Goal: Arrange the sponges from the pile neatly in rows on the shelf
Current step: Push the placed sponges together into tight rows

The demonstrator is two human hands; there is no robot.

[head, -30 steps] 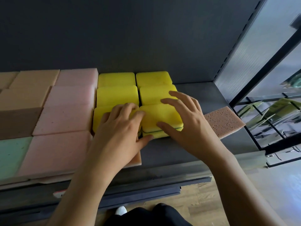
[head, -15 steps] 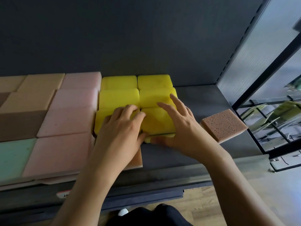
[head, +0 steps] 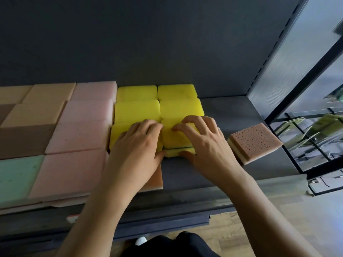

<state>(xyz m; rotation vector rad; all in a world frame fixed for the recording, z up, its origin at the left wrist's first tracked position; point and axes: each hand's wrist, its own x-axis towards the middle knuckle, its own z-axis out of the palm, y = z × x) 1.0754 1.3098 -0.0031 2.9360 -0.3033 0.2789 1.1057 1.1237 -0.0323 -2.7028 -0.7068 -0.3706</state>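
Yellow sponges (head: 137, 110) sit in two columns against the back of the dark shelf (head: 224, 117). My left hand (head: 137, 147) lies flat over the front left yellow sponge (head: 116, 134), with its thumb at the front of the neighbouring stack. The front right yellow sponge (head: 175, 140) lies on top of another yellow one. My right hand (head: 204, 143) holds it, curled fingertips on its top and thumb against the front of the stack. A brown porous sponge (head: 254, 141) lies loose to the right.
Pink sponges (head: 83, 134), tan sponges (head: 37, 112) and a green sponge (head: 16, 173) fill the shelf's left part. An orange sponge (head: 156, 177) peeks out under my left wrist. The shelf's side panel (head: 297, 52) closes the right. The shelf's front lip (head: 204, 199) runs below.
My right hand has pulled the front right yellow sponge left against the other column and curled its fingers on top. My left hand stays on the front left sponge.
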